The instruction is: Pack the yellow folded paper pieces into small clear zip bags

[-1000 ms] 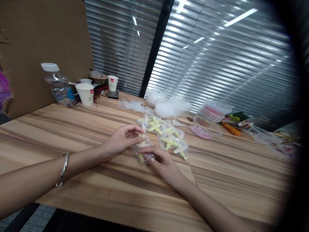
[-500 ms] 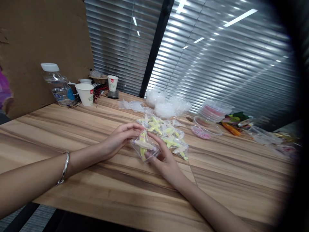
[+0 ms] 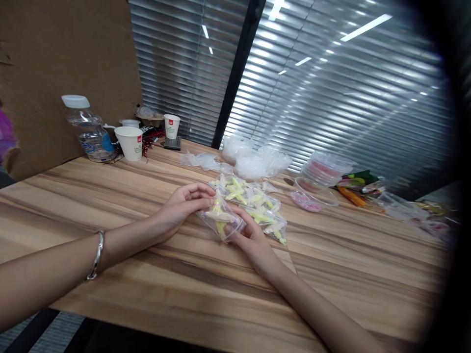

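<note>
A small clear bag [image 3: 220,216] with yellow and pale pieces inside is held between both hands over the wooden table. My left hand [image 3: 184,206] pinches its upper left edge, with thumb and fingers together. On the bag's right side, my right hand [image 3: 250,234] grips it between thumb and fingers. Just behind lie several similar filled bags [image 3: 259,206] in a pile, partly hidden by the held bag and my right hand.
Crumpled clear plastic bags [image 3: 253,159] lie behind the pile. Round clear containers [image 3: 320,174] and an open tub with pink bits [image 3: 307,200] stand to the right. Paper cups [image 3: 130,143] and a bottle [image 3: 91,135] stand at the back left of the table [image 3: 147,294].
The held bag has tilted and shifted slightly to the right. My left fingers have curled a little and drawn slightly left; my right hand has moved slightly.
</note>
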Tool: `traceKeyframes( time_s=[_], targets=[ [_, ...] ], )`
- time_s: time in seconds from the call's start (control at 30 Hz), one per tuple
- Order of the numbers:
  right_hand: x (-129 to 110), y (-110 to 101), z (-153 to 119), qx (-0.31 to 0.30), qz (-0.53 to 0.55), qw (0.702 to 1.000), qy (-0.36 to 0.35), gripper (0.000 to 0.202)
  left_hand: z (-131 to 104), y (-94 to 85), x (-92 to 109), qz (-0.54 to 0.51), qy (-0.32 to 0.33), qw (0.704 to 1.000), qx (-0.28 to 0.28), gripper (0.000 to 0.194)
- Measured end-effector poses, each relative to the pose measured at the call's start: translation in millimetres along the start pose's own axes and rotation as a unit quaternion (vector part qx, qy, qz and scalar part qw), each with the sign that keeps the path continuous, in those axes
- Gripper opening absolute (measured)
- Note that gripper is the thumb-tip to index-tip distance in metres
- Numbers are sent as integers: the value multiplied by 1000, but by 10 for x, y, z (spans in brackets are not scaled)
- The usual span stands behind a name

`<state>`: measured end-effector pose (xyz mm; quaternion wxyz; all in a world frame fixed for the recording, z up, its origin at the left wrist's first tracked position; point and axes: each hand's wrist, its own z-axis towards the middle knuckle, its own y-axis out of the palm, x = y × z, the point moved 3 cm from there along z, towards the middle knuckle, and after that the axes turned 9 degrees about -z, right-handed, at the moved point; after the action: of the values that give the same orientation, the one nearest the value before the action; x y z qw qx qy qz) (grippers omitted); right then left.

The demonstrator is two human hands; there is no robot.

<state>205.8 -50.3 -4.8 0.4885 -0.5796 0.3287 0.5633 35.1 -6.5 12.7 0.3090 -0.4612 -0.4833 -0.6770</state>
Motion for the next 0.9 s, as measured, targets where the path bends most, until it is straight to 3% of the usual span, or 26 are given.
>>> traceKeyframes(
  time_s=[0.13,0.23,0.4,0.9],
  targets=[
    [22,14,-16,-98,18,995,19,41,6,2,0,4,-1,1000,3,24],
    [3,6,-30,-132,32,991,17,44,10,2,6,9,2,1000,4,24],
    [7,3,-24,-121,55,991,28,52,31,-29,-1,1,10,1000,16,21],
    [37,-22,-5,-40,46,997,40,29,63,-50,-46,-22,-19,1000,-11,29]
  ],
)
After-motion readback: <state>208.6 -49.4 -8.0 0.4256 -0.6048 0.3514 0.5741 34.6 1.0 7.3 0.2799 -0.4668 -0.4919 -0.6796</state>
